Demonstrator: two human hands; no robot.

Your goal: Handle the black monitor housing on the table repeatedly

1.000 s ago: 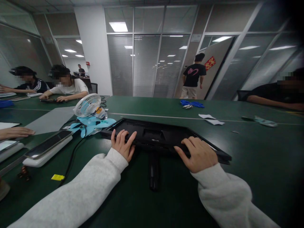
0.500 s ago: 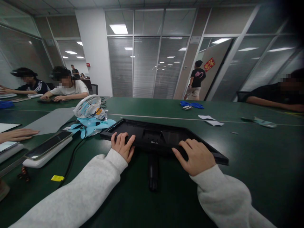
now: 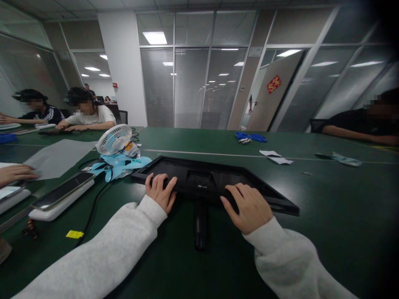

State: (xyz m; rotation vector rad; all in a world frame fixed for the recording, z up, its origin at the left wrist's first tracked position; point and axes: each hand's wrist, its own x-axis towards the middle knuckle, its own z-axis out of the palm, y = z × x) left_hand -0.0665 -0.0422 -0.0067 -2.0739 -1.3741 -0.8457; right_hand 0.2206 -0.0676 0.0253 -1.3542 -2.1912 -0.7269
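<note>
A black LG monitor casing [image 3: 199, 172] lies on the green table in front of me, its hollow side up. Its black stand neck [image 3: 200, 226] points toward me from the near edge. My left hand [image 3: 160, 192] grips the near rim left of the logo, fingers curled over it. My right hand [image 3: 248, 205] holds the same rim right of the logo, with the fingertips over the edge and the thumb below.
At the left are a white fan [image 3: 114, 140], light-blue fan blades [image 3: 120, 167], a phone on a white box [image 3: 64, 192] and another person's hand [image 3: 17, 174]. Blue gloves [image 3: 251, 137] and white papers [image 3: 276, 157] lie beyond the casing. People sit at both sides.
My right hand has slid a little left along the rim. The other person's hand at the left has drawn back left, and the person at the doorway has gone from view.
</note>
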